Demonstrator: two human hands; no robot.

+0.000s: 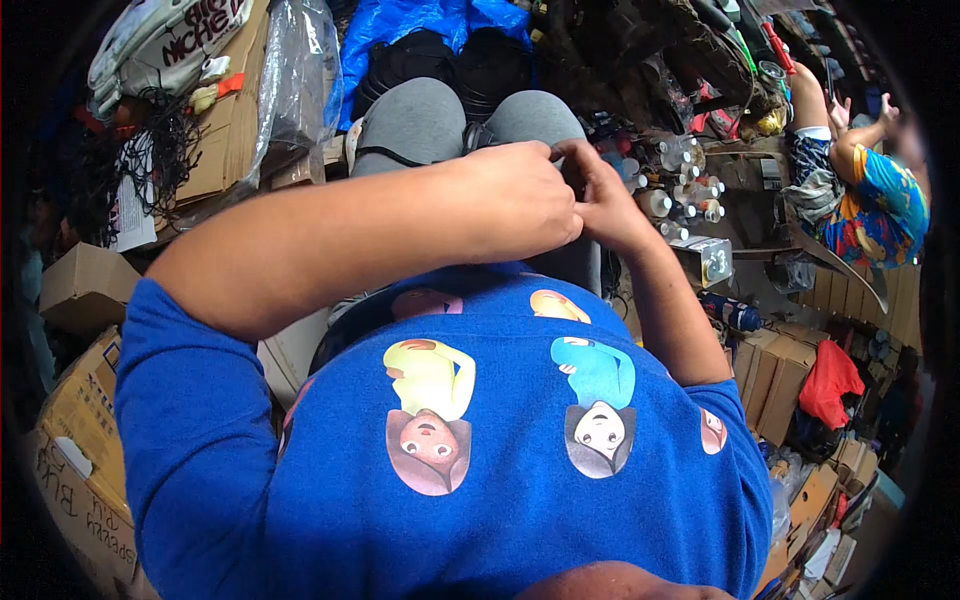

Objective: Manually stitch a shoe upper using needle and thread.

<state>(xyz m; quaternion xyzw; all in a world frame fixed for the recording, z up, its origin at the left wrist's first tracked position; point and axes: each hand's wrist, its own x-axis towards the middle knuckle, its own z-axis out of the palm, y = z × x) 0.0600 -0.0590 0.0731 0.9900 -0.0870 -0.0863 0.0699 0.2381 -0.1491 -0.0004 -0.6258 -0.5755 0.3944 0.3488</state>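
My left hand point(528, 200) is held over my right thigh, its back toward me and its fingers curled closed. Against it, my right hand point(606, 200) has its thumb and forefinger bent in toward the left fingers. A small dark patch shows between the two hands, but what they grip is hidden. A thin black cord point(395, 156) runs across my left knee toward the left hand; whether the fingers hold it I cannot tell. My grey-clad knees point(410, 115) are beneath and beyond the hands.
Flattened cardboard point(222, 135) and tangled black cords point(160, 150) lie at the left. Small white-capped bottles point(685, 180) cluster right of my hands. Black round things point(490, 70) and blue plastic sheeting point(390, 25) are ahead. Another person point(875, 200) sits at the far right.
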